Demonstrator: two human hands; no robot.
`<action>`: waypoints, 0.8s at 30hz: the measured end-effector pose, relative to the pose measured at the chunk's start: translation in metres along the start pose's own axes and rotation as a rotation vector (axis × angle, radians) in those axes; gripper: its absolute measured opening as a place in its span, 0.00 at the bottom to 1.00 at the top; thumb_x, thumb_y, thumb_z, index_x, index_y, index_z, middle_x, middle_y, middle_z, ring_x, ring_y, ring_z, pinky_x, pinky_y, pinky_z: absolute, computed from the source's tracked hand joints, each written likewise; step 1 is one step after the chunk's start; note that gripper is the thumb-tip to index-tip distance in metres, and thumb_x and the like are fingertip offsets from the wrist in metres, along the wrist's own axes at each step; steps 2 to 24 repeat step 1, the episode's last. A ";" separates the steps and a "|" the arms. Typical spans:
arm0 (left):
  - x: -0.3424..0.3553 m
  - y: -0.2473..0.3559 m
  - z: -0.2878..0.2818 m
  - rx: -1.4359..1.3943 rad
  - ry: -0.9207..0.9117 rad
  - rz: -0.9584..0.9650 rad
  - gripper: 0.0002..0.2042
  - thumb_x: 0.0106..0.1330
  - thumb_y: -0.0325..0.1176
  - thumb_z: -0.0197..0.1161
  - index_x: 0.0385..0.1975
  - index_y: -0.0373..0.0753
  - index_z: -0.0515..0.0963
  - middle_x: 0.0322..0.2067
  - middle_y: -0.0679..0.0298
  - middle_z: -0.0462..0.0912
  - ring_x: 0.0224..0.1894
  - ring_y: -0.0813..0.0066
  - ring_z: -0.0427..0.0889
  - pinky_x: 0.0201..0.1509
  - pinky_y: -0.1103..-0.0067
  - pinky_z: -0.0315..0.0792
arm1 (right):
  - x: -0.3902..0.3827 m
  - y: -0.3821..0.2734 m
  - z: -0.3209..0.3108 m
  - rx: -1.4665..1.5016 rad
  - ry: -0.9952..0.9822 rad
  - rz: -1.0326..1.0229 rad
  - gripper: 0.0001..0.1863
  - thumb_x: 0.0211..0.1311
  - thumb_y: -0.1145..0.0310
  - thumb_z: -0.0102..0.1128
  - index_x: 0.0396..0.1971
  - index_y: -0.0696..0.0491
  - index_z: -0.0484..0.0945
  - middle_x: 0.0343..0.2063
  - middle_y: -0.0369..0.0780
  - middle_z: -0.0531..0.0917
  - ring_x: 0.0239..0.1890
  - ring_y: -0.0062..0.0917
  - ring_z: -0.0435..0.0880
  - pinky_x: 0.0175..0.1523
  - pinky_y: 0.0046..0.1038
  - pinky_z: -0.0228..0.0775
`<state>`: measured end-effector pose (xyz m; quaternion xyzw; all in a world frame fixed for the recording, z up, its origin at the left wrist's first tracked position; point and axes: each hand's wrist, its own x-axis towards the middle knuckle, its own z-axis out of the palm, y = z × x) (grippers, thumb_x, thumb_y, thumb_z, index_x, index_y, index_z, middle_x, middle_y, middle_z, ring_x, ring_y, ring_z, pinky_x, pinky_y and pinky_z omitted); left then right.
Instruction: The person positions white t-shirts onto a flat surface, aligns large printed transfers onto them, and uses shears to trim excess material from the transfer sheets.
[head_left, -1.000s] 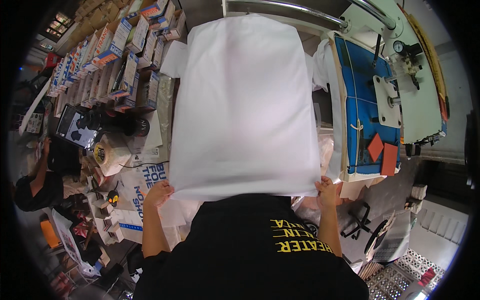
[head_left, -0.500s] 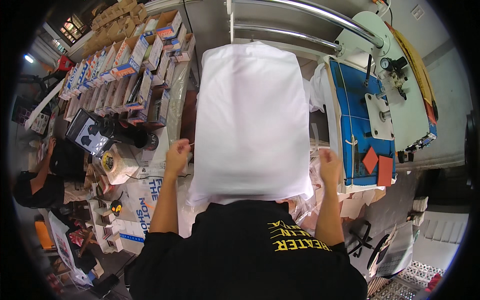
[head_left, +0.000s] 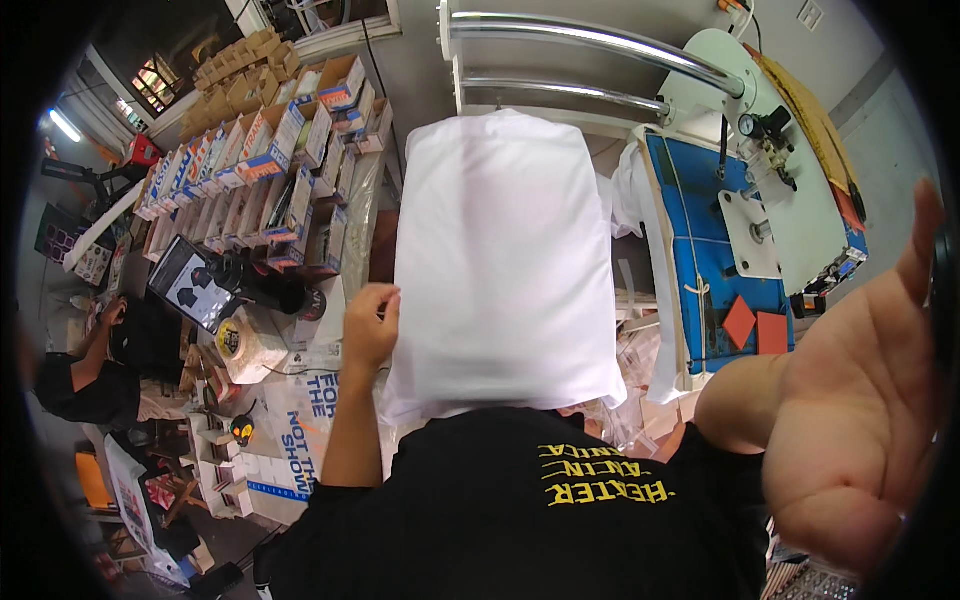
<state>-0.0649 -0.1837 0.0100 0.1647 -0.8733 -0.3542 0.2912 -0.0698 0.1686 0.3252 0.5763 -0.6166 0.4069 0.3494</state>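
Observation:
A smooth white cloth (head_left: 505,260), perhaps a T-shirt, is stretched over a flat board in front of me. My left hand (head_left: 371,325) is at its left edge, fingers curled and pressed together; whatever they may pinch is hidden. Raised close to the camera at the far right, my right hand (head_left: 850,400) shows its palm and one outstretched digit, with nothing seen in it. Some of its fingers are cut off by the dark rim. Behind that hand stands a heat press (head_left: 750,235) with a blue bed and two red-orange pads (head_left: 771,333) on it.
Shelved boxes (head_left: 250,140) fill the back left. A tablet (head_left: 190,283), a black cylinder (head_left: 270,285) and a tub (head_left: 245,345) stand below them. Chrome rails (head_left: 600,40) cross the back. Another person's arm (head_left: 90,370) shows at far left. Clear plastic (head_left: 640,390) lies right of the cloth.
My right hand has left the cloth's right side and swung up and right, near the camera. My left hand has shifted slightly toward the cloth's left edge. The view has tilted a little.

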 end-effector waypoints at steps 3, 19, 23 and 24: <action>-0.026 -0.016 0.004 0.041 0.014 -0.047 0.04 0.61 0.24 0.60 0.33 0.31 0.79 0.34 0.53 0.82 0.37 0.56 0.81 0.45 0.72 0.75 | -0.009 0.001 -0.001 0.029 -0.005 0.003 0.29 0.70 0.54 0.51 0.57 0.65 0.69 0.49 0.58 0.78 0.50 0.43 0.79 0.57 0.48 0.65; -0.026 -0.016 0.004 0.041 0.014 -0.047 0.04 0.61 0.24 0.60 0.33 0.31 0.79 0.34 0.53 0.82 0.37 0.56 0.81 0.45 0.72 0.75 | -0.009 0.001 -0.001 0.029 -0.005 0.003 0.29 0.70 0.54 0.51 0.57 0.65 0.69 0.49 0.58 0.78 0.50 0.43 0.79 0.57 0.48 0.65; -0.026 -0.016 0.004 0.041 0.014 -0.047 0.04 0.61 0.24 0.60 0.33 0.31 0.79 0.34 0.53 0.82 0.37 0.56 0.81 0.45 0.72 0.75 | -0.009 0.001 -0.001 0.029 -0.005 0.003 0.29 0.70 0.54 0.51 0.57 0.65 0.69 0.49 0.58 0.78 0.50 0.43 0.79 0.57 0.48 0.65; -0.026 -0.016 0.004 0.041 0.014 -0.047 0.04 0.61 0.24 0.60 0.33 0.31 0.79 0.34 0.53 0.82 0.37 0.56 0.81 0.45 0.72 0.75 | -0.009 0.001 -0.001 0.029 -0.005 0.003 0.29 0.70 0.54 0.51 0.57 0.65 0.69 0.49 0.58 0.78 0.50 0.43 0.79 0.57 0.48 0.65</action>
